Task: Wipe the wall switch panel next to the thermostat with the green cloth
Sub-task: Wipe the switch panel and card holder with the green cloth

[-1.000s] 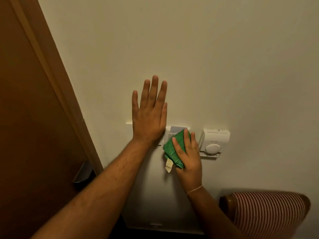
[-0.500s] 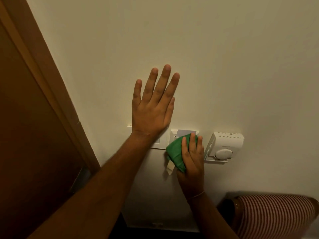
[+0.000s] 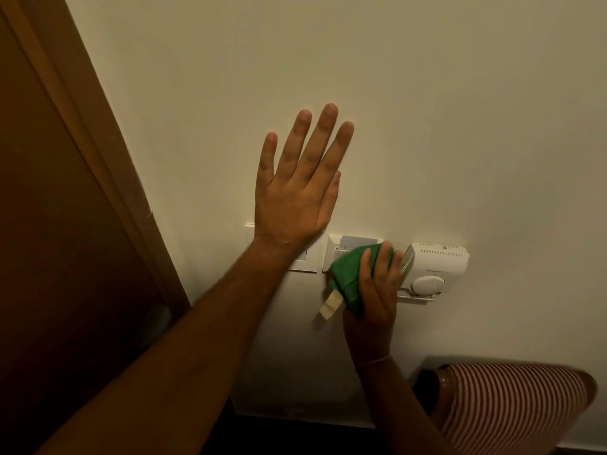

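Observation:
My right hand (image 3: 374, 293) presses a bunched green cloth (image 3: 348, 274) against the white switch panel (image 3: 333, 249), which holds a grey card at its top. A pale tag (image 3: 330, 305) hangs from the cloth's lower edge. The white thermostat (image 3: 433, 267) with a round dial sits just right of my fingers, touching them. My left hand (image 3: 295, 188) lies flat and spread on the wall above a second white switch plate (image 3: 302, 261), whose upper part my wrist covers.
A brown wooden door and its frame (image 3: 82, 159) fill the left side. A chair back with red and white stripes (image 3: 512, 402) stands against the wall at the lower right. A white baseboard (image 3: 295, 410) runs below.
My left hand has slid up the wall, uncovering more of the left switch plate. My right hand with the cloth has shifted right across the panel toward the thermostat.

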A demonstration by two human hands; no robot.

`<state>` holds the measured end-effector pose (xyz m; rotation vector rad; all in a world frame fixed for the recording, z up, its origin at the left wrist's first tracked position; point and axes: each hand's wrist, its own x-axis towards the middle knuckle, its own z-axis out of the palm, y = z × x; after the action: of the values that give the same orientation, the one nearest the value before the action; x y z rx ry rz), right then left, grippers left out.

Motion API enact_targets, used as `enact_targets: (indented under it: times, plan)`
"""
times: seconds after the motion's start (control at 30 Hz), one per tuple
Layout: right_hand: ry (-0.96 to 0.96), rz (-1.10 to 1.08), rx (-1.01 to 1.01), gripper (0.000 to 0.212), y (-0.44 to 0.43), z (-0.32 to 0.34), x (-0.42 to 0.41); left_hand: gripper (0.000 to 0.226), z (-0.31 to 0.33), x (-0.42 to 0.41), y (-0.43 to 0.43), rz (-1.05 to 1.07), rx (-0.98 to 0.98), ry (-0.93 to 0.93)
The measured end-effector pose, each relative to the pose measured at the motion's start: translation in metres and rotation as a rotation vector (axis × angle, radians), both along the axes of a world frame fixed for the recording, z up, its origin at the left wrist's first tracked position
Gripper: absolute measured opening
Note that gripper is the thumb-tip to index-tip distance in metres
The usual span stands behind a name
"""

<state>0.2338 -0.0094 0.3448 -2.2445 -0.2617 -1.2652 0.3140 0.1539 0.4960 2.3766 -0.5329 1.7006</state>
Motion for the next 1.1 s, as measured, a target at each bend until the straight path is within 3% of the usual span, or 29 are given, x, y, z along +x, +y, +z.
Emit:
enact_targets:
  times: [0.1,0.23,0.33,0.53,0.73,0.93,1.1]
  plan:
    - [0.051,0.043,-0.008,0.053,0.001,-0.022,-0.016,0.068,0.0,0.0,0.001,0.017,0.011,-0.011]
    - [0.031,0.062,0.042,0.054,0.005,-0.01,-0.01,0.068,0.001,-0.001,0.0,0.019,0.015,-0.005]
    - [-0.021,0.041,0.049,0.066,0.011,0.001,0.001,0.07,0.001,-0.001,-0.001,0.019,0.008,-0.014]
    - [0.057,0.05,0.039,0.053,0.013,-0.025,-0.015,0.071,0.0,0.001,0.0,0.042,0.023,-0.011]
    - [-0.016,0.051,0.074,0.051,0.022,-0.001,-0.002,0.07,-0.001,0.001,-0.002,0.043,0.019,-0.013]
    - [0.066,0.068,0.046,0.049,0.027,-0.02,-0.017,0.068,-0.001,0.004,-0.001,0.048,0.02,-0.024]
    - [-0.044,0.095,0.074,0.052,0.04,0.013,0.0,0.066,-0.002,0.004,-0.003,0.044,-0.007,-0.035]
